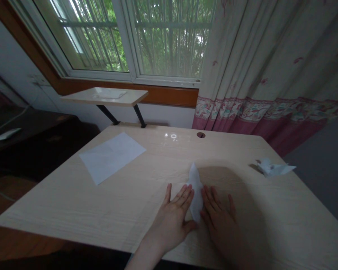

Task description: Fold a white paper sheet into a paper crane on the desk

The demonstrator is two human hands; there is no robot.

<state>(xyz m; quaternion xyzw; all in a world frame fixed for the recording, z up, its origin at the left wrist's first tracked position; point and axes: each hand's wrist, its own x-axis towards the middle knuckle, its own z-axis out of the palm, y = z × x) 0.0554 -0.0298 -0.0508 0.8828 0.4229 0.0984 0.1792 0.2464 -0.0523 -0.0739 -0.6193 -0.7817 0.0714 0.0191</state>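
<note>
A narrow folded piece of white paper (195, 189) lies on the light wooden table (129, 210), pointing away from me. My left hand (174, 219) lies flat on the table at its left side, fingers stretched out and touching the paper's edge. My right hand (221, 221) rests flat at its right side, fingers spread and touching the paper. Neither hand grips anything.
A flat white sheet (111, 156) lies at the table's far left. A folded white paper figure (272, 168) sits near the right edge. A small shelf (104, 96) juts out under the window, a curtain (270, 75) hangs at the right, and a dark cabinet (22, 138) stands left.
</note>
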